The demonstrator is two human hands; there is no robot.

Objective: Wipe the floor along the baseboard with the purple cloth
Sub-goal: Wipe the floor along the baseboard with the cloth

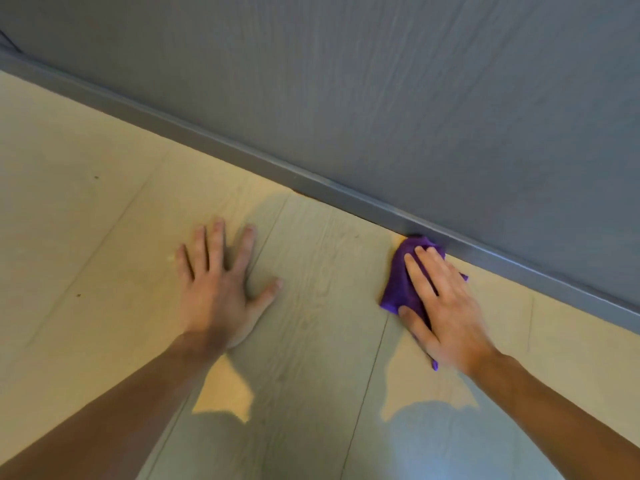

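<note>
A crumpled purple cloth [401, 282] lies on the pale wood-look floor [104, 220], its far tip touching the grey baseboard [311, 181]. My right hand [446, 306] presses flat on top of the cloth, fingers pointing toward the baseboard, and covers most of it. My left hand [221, 282] rests palm down on the bare floor to the left, fingers spread, holding nothing. The baseboard runs diagonally from upper left to lower right.
A grey wood-grain wall [381, 81] rises above the baseboard and fills the upper part of the view. Floor plank seams run toward me. Shadows of my arms and body fall on the floor near the bottom edge.
</note>
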